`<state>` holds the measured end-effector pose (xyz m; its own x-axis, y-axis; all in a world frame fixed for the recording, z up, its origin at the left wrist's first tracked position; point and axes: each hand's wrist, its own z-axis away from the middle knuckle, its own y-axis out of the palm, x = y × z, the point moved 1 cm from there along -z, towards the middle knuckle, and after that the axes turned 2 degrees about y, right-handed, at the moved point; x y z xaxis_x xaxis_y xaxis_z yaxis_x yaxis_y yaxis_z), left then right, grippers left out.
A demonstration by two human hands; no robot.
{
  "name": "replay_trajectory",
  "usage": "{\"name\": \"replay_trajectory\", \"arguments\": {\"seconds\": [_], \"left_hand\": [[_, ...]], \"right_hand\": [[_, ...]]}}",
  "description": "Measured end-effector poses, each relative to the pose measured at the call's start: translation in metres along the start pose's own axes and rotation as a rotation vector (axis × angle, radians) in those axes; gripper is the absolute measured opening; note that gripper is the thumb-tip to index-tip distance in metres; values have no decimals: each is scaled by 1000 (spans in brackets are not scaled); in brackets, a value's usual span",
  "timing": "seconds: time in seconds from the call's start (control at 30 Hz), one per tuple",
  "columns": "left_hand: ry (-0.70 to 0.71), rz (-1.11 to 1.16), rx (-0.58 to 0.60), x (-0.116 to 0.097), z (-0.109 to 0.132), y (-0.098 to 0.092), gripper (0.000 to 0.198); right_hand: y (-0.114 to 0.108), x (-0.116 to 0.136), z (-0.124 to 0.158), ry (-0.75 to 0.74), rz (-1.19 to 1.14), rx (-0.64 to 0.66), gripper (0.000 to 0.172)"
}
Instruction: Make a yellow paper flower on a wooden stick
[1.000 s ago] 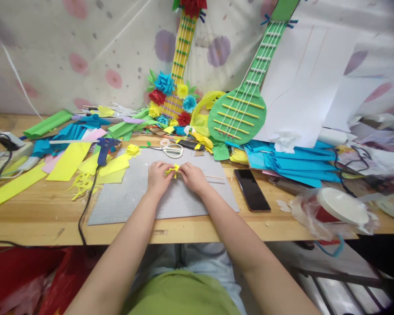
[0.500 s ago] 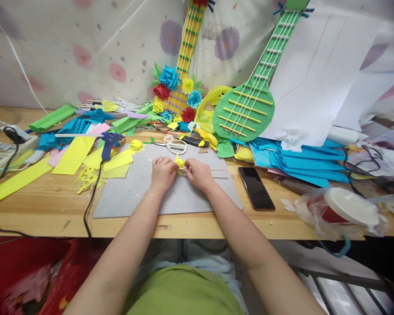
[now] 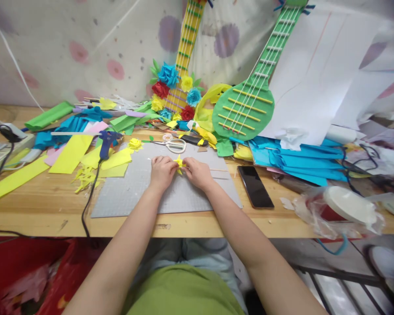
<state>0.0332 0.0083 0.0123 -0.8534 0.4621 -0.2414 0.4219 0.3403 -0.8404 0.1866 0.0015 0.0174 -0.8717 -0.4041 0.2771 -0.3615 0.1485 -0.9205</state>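
Between my two hands is a small yellow paper flower (image 3: 179,163), just above the grey cutting mat (image 3: 128,197). My left hand (image 3: 163,172) pinches its left side with the fingers curled in. On the opposite side my right hand (image 3: 197,173) grips it with thumb and forefinger. White-handled scissors (image 3: 176,146) lie right behind the hands. A finished yellow paper rose (image 3: 135,144) rests at the mat's back left corner. Thin sticks (image 3: 220,170) lie on the mat to the right of my right hand.
A blue glue gun (image 3: 109,144) with a black cord lies among yellow paper strips (image 3: 70,153) on the left. A phone (image 3: 255,187) is right of the mat. Behind stand a green paper instrument (image 3: 243,109) and a yellow, flower-covered one (image 3: 185,43). Blue paper (image 3: 298,159) is stacked at right.
The yellow flower has turned slightly between my fingers, and its petals now look more spread. Both hands stay in nearly the same place; the view has shifted a little.
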Motion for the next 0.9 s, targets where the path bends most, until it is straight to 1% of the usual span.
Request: {"name": "replay_trajectory", "arguments": {"seconds": [0.1,0.2,0.3,0.4,0.5,0.63,0.77,0.9], "left_hand": [[-20,6,2,-3,0,-1,13],[-82,46,-63,-10,2,-3,14],[-144,73,-126,-19,3,-3,21],[-160,38,-90,-24,2,1,23],[-198,-15,-52,-22,1,6,15],[-242,-47,-58,-16,1,9,9],[-306,20,-69,-13,2,11,12],[-333,92,-97,-14,2,13,16]], "right_hand": [[-1,5,0,0,29,18,23],[1,9,-2,40,39,3,22],[4,8,-4,101,1,-40,17],[4,6,-4,140,-55,-80,14],[4,5,-4,153,-98,-95,14],[5,7,-4,147,-138,-89,15],[7,6,-5,144,-175,-95,15],[10,3,-6,162,-228,-125,15]]}}
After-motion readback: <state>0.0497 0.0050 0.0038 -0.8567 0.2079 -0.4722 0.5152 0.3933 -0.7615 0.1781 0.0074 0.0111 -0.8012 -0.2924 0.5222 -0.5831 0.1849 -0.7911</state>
